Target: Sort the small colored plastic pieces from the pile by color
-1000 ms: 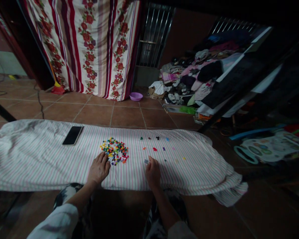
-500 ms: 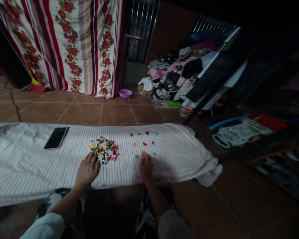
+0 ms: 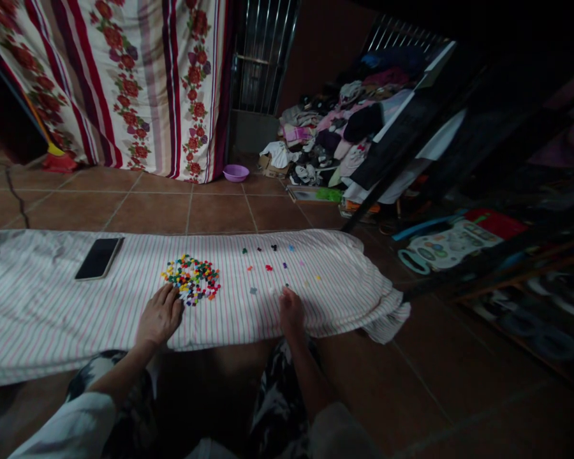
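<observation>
Surface: striped cloth (image 3: 52, 306), long and low, laid over a brown tiled floor (image 3: 220, 213). On it: dark phone (image 3: 99, 258) at far left; heap of small coloured pieces (image 3: 191, 279) at centre; scattered loose pieces (image 3: 268, 268) to its right, well spaced. Room: floral curtain (image 3: 124, 83) behind, purple bowl (image 3: 236, 172) at its foot, pile of clothes (image 3: 335, 140) at rear right, toy board (image 3: 447, 245) right of the cloth. Edges: the cloth's right end droops in folds; bare cloth lies left of the phone and along the near edge. Left hand (image 3: 159, 317): flat, fingers spread, tips touching the heap's near-left edge, as before. Right hand (image 3: 291, 312): fingers curled together on the cloth; pinching anything, cannot tell. It has shifted rightward, leaving a grey piece (image 3: 253, 291) apart on its left.
</observation>
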The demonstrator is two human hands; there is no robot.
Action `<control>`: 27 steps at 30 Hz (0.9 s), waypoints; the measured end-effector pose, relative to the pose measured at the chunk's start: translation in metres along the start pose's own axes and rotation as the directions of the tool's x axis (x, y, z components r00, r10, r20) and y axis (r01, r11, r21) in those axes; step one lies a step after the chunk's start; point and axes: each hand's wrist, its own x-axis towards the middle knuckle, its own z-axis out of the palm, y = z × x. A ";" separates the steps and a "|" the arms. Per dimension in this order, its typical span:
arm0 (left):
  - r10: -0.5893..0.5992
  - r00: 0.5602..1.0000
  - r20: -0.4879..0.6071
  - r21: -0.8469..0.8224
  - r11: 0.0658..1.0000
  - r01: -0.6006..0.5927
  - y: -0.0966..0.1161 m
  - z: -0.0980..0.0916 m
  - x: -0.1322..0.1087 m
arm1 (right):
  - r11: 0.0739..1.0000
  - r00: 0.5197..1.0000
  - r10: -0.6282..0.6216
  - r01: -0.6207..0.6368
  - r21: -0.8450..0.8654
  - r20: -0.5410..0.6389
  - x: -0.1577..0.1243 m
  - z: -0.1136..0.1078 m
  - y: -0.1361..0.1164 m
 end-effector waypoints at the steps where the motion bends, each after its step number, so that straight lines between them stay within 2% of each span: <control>1: 0.031 0.999 -0.011 0.024 0.999 -0.031 0.000 0.000 0.000 | 0.998 0.999 -0.042 0.043 -0.048 0.017 0.000 0.002 -0.001; 6: 0.191 0.979 -0.068 0.152 0.972 -0.179 0.000 -0.004 0.002 | 0.949 0.974 -0.158 0.194 -0.246 0.161 0.005 0.010 -0.009; 11: 0.188 0.978 -0.089 0.148 0.974 -0.174 0.001 -0.003 0.003 | 0.911 0.940 -0.146 0.250 -0.328 0.309 0.015 0.010 -0.014; 17: 0.126 0.989 -0.077 0.093 0.989 -0.119 0.000 0.001 0.000 | 0.908 0.936 -0.146 0.255 -0.333 0.320 0.026 0.007 -0.010; 27: 0.190 0.978 -0.086 0.188 0.967 -0.172 -0.003 0.001 0.001 | 0.927 0.923 -0.199 0.286 -0.243 0.329 0.030 0.005 -0.003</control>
